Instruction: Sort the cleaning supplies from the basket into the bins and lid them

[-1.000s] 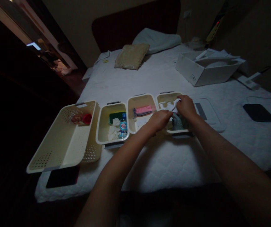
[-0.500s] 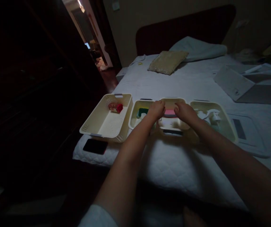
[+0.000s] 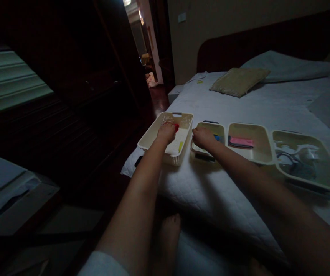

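From the head view, I see my left hand (image 3: 167, 133) over the perforated basket (image 3: 175, 160), my right hand (image 3: 202, 138) over the cream bin (image 3: 217, 128) beside it.
Each grip is curled; I cannot tell whether either pinches anything. A red item (image 3: 177, 128), mostly hidden, lies in the basket beside my left fingers; I judge it light, rigid and perhaps slippery, best held around its middle. The quilted bed (image 3: 185, 188) looks soft, so containers may tilt; the room is dim, its doorway (image 3: 139, 40) brighter.
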The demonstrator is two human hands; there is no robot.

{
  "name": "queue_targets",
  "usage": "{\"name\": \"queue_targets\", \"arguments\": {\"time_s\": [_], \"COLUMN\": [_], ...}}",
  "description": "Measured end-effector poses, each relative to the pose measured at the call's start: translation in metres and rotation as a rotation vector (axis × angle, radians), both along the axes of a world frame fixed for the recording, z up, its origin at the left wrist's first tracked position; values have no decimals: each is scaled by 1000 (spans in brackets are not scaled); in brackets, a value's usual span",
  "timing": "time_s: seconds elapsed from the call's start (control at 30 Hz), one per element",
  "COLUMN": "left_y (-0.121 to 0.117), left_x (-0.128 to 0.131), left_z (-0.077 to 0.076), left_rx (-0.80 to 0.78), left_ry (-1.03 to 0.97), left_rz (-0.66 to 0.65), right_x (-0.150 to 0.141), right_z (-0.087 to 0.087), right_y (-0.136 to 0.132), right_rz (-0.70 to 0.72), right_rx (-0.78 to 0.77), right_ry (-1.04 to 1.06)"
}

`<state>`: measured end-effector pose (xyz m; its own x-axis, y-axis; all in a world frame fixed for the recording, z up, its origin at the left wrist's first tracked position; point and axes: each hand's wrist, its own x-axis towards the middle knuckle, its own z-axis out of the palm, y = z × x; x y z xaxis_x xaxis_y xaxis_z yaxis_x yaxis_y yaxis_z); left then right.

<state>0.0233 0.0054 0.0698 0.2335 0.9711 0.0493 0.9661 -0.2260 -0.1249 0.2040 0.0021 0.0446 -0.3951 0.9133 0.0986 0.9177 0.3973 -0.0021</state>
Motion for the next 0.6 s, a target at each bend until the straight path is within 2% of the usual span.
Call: {"name": "queue_targets", "arguments": {"time_s": [0.1, 0.23, 0.33, 0.5, 0.6], "left_y": [-6, -5, 6, 29, 39], "left_x": [-35, -66, -70, -59, -62], "left_z": [-4, -29, -48, -64, -74], "left_rx": [35, -24, -68, -45, -81], "left_ry": [40, 39, 4, -64, -53], "left_rz": [39, 118, 177, 44, 41], "right_x": [-22, -45, -60, -81, -89], "right_z": [1, -9, -22, -42, -51], "right_y": [4, 13, 22, 35, 45], "right_rz": [32, 23, 50, 101, 135], "right_rx": [12, -7, -15, -102, -196], "right_ry": [4, -22, -48, -114, -168]}}
